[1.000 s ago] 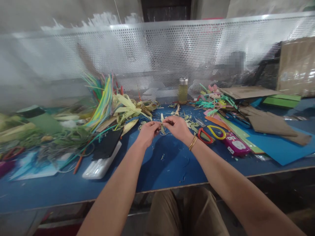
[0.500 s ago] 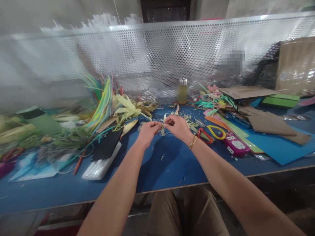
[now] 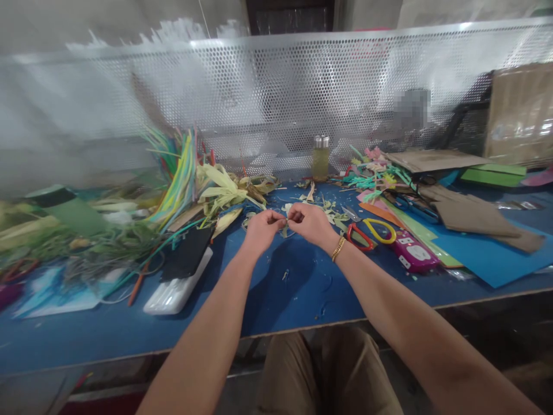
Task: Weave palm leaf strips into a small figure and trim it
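My left hand [image 3: 262, 229] and my right hand [image 3: 311, 222] meet fingertip to fingertip over the middle of the blue table [image 3: 302, 300]. Both are closed in a pinch. A small pale-green strip of corn husk [image 3: 284, 231] shows just below the fingertips and appears to be held between them; most of it is hidden. Scraps of husk [image 3: 332, 210] lie behind my right hand. To its right are scissors [image 3: 362, 237] with one red and one yellow handle loop. A bunch of pale corn husks [image 3: 222, 190] lies beyond my left hand.
A black phone [image 3: 186, 255] rests on a white power bank [image 3: 177, 294] at left, near colourful pipe cleaners [image 3: 179, 173]. A capped bottle [image 3: 320, 160] stands at the back. Right are a magenta device [image 3: 417, 252], blue sheet [image 3: 488, 259] and cardboard [image 3: 470, 213].
My fingertips have drawn closer together, the left hand shifting slightly right. Less of the pale strip shows between them. Things on the table have stayed in place.
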`<state>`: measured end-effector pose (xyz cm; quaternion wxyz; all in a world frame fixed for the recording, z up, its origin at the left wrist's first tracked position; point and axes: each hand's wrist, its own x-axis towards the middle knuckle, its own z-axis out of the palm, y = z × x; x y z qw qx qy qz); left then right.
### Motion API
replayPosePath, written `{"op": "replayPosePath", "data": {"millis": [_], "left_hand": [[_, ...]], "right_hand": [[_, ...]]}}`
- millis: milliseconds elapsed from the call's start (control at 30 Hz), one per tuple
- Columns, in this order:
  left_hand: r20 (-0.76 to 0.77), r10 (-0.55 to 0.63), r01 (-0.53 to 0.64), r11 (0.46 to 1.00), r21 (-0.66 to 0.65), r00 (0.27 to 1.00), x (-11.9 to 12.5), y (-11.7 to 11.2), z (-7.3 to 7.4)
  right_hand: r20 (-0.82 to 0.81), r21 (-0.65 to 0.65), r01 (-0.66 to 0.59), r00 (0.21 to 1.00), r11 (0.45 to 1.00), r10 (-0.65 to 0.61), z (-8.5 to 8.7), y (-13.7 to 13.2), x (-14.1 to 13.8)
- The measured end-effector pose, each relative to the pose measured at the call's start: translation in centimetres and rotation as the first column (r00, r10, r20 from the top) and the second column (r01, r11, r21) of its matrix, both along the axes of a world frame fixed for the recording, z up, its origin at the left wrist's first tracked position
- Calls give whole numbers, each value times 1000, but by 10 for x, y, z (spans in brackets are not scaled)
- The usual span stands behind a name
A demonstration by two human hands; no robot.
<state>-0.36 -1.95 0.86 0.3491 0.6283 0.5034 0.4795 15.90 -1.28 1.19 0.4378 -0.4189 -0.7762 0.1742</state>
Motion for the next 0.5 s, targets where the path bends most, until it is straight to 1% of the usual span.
{"op": "replayPosePath", "data": {"millis": [200,267,333,400,433,500], "left_hand": [[-75,-66,66,998,0,995,-2,-4,7],[-91,-85,85,996,-9,992,-2,-8,10],[-88,-87,86,996,-12,992,-1,-11,14],[-86,-67,67,998,1,994,0,-14,17],[-92,-47,48,999,13,995,0,-15,17],[-122,8,-2,999,49,993,0,-15,17]], "right_hand": [[-89,-56,-71,994,996,66,-3,5,-1],[-161,-124,-91,984,988,70,-2,4,-1],[-268,-247,-156,960,956,87,0,2,0],[-369,-354,-241,924,903,102,3,0,0],[-408,-389,-277,907,878,105,4,-1,1],[-461,-427,-318,882,847,98,5,-2,1]]}}
